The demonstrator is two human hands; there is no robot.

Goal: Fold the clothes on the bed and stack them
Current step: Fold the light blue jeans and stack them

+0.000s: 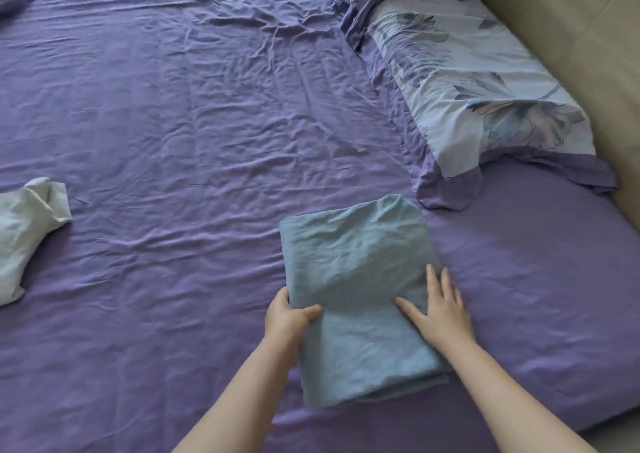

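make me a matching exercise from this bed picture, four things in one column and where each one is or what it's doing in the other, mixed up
Things:
1. left hand
2. right hand
3. white garment
4. floral pillow

States:
A. lies unfolded at the left edge of the view
B. rests flat on the blue folded cloth
C. lies by the beige headboard
D. grips the blue cloth's left edge

Pairs: 1-D, 2-B, 3-A, 4-C

A dusty blue-grey folded cloth (356, 279) is lying near the bed's right edge on a plain purple sheet (173, 123). A pale blue pillow (485, 82) is showing grey-blue flower prints (purple border all round), and a white garment (24, 231) is sitting at the left edge.
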